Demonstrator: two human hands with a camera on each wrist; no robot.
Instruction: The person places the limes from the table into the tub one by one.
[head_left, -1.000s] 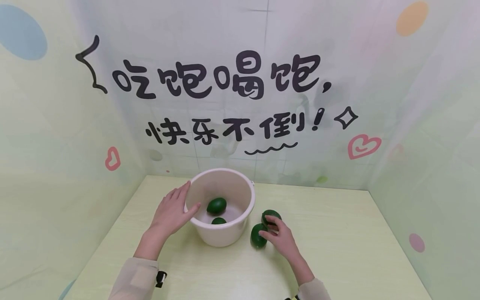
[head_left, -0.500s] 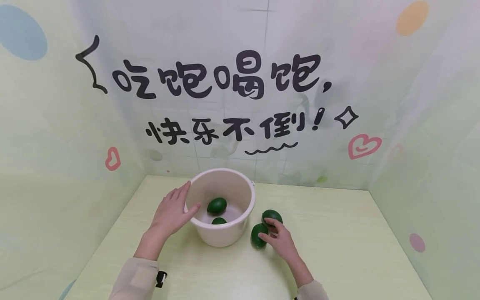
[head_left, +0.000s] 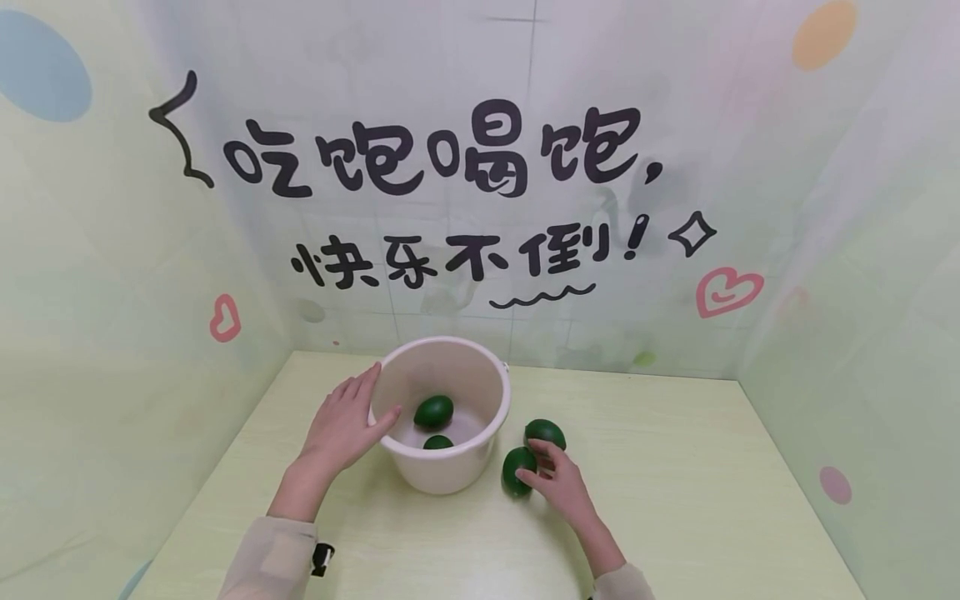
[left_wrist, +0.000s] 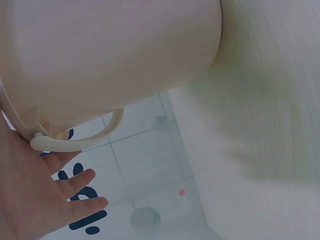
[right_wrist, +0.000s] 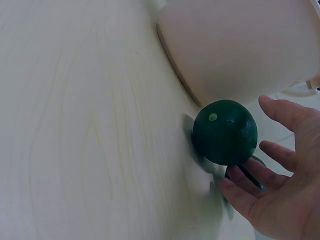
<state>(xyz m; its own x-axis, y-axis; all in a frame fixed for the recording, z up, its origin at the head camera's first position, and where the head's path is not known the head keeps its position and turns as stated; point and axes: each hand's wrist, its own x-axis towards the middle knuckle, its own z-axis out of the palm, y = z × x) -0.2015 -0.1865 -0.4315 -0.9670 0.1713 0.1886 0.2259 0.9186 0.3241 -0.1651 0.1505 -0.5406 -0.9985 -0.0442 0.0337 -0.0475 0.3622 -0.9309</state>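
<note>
A white bucket (head_left: 442,477) stands on the table, with two green limes inside, one lime (head_left: 433,412) further back and a second lime (head_left: 438,442) partly hidden by the front rim. My left hand (head_left: 341,421) rests at the bucket's left rim, thumb lapping over the edge. In the left wrist view its other fingers (left_wrist: 75,185) extend loosely past the handle (left_wrist: 80,144). Right of the bucket lie two more limes, a near lime (right_wrist: 225,132) and a far lime (head_left: 546,432). My right hand (head_left: 562,485) reaches around the near one, fingertips at its side, thumb apart from it.
The pale wooden table (head_left: 675,467) runs up to a printed backdrop (head_left: 465,67) at the back, with further sheets at both sides. Black lettering and a pink heart (head_left: 729,292) mark the backdrop.
My right hand has drawn back slightly at the near lime. The far lime has shifted a little to the right. The left hand and the bucket have stayed put.
</note>
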